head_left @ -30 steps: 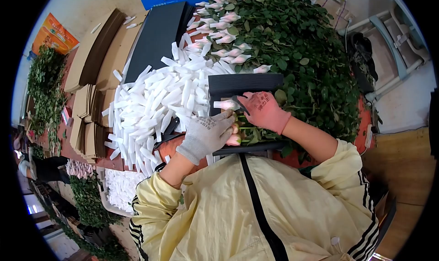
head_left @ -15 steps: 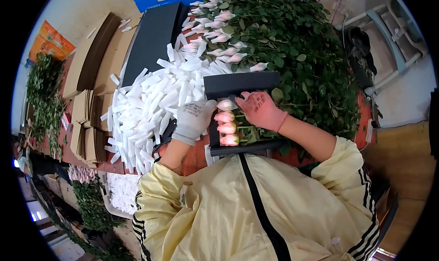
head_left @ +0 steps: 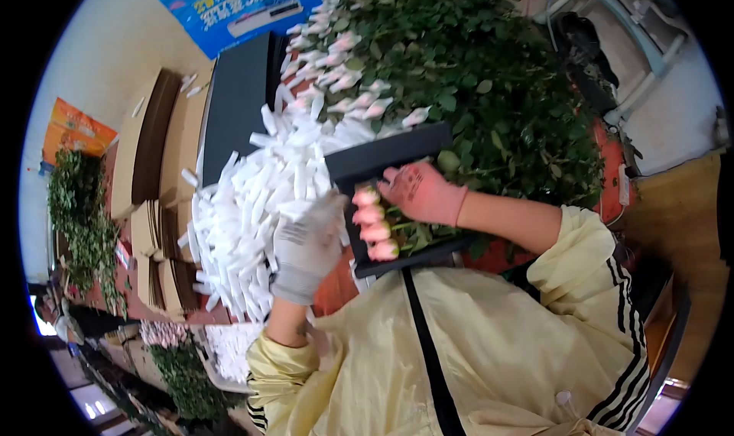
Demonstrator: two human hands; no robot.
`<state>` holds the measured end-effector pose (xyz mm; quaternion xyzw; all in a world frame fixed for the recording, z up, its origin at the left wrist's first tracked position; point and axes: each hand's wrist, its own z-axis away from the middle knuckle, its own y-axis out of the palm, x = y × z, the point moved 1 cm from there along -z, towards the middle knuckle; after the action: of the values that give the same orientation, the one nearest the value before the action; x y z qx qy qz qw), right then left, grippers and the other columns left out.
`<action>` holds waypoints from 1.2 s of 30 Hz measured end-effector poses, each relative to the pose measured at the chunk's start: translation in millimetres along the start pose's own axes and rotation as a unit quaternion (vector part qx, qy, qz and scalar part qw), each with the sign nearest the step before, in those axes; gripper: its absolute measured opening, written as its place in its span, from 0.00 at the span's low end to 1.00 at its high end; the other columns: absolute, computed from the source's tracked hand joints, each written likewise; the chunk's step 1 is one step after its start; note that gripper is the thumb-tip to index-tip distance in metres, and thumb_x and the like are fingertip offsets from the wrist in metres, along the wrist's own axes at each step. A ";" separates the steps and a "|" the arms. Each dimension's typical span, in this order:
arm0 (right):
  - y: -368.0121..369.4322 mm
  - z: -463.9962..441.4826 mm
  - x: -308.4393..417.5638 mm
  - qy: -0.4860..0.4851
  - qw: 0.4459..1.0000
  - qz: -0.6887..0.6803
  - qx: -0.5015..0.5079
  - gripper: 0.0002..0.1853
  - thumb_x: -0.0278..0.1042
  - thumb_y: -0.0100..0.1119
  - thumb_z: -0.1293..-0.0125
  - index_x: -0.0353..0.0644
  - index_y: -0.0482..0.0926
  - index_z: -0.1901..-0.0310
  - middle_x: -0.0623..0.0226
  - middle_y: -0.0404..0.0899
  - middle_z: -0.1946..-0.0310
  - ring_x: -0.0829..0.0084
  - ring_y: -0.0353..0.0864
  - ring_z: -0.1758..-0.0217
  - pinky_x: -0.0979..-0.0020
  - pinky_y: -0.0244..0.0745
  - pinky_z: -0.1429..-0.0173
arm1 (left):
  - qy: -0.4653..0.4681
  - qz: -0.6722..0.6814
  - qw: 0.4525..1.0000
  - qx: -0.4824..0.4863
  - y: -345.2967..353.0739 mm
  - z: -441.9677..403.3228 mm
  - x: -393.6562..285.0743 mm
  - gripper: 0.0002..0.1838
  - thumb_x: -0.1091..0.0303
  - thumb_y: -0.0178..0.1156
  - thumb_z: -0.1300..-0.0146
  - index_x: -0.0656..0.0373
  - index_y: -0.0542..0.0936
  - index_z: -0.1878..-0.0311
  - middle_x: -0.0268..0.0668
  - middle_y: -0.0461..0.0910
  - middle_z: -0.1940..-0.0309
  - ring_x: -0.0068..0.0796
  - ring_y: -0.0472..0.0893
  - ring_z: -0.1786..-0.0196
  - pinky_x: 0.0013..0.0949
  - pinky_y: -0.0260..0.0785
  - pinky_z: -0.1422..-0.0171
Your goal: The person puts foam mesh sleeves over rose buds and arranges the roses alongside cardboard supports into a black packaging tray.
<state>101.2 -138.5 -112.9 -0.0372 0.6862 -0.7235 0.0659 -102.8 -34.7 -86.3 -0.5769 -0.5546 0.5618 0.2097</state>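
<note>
A row of pink roses [head_left: 374,232] lies in a black tray-like holder [head_left: 386,266], heads to the left and stems to the right. My right hand [head_left: 423,194], in a pink glove, is closed at the top rose [head_left: 365,197], its fingertips just behind the bloom; the stem there is hidden. My left hand [head_left: 308,245], in a white glove, is left of the holder, over the edge of a pile of white foam sleeves [head_left: 248,199]. Motion blurs its fingers, so I cannot make out whether it holds anything.
Leafy rose stems [head_left: 505,123] are heaped at the right, with sleeved roses [head_left: 336,77] along their left side. Cardboard pieces [head_left: 145,149] and black sheets [head_left: 241,100] lie left. A folding chair [head_left: 642,46] stands at the far right.
My left hand has moved down and left, away from the top rose. White covering on that rose is gone, and its pink petals show. My right hand stays near it.
</note>
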 end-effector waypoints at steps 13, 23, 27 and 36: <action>-61.7 -53.1 -138.2 0.166 0.958 -0.218 -0.079 0.16 0.41 0.52 0.43 0.51 0.78 0.53 0.56 0.77 0.54 0.58 0.76 0.48 0.60 0.70 0.44 | 0.034 0.042 0.993 0.109 31.0 -40.8 -12.1 0.15 0.64 0.51 0.39 0.54 0.79 0.50 0.36 0.77 0.47 0.39 0.81 0.59 0.37 0.73 0.61; 57.5 -123.4 -224.7 0.141 0.952 0.191 0.191 0.16 0.33 0.57 0.49 0.39 0.77 0.58 0.54 0.79 0.56 0.62 0.78 0.50 0.65 0.75 0.52 | 0.001 0.034 0.994 0.103 32.0 -42.4 -12.4 0.16 0.60 0.55 0.42 0.47 0.81 0.51 0.32 0.80 0.50 0.35 0.83 0.70 0.35 0.74 0.67; 56.6 -122.4 -218.2 0.198 0.967 0.067 0.145 0.17 0.31 0.66 0.60 0.41 0.76 0.65 0.65 0.79 0.64 0.64 0.78 0.54 0.69 0.74 0.54 | 0.031 0.030 0.995 0.091 38.2 -44.0 -6.1 0.17 0.60 0.56 0.42 0.47 0.81 0.50 0.34 0.81 0.51 0.35 0.82 0.71 0.35 0.74 0.68; 0.1 -114.1 -256.4 0.179 0.981 0.069 0.034 0.11 0.33 0.48 0.41 0.47 0.77 0.59 0.61 0.79 0.61 0.60 0.80 0.55 0.62 0.74 0.54 | -0.003 0.062 0.992 0.106 37.1 -37.8 -9.3 0.17 0.58 0.53 0.39 0.46 0.80 0.48 0.34 0.79 0.48 0.36 0.83 0.64 0.35 0.75 0.64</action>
<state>338.2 11.8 -109.9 0.1428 0.6625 -0.7353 -0.0070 -52.3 -39.5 -103.9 -0.5831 -0.4552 0.6314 0.2327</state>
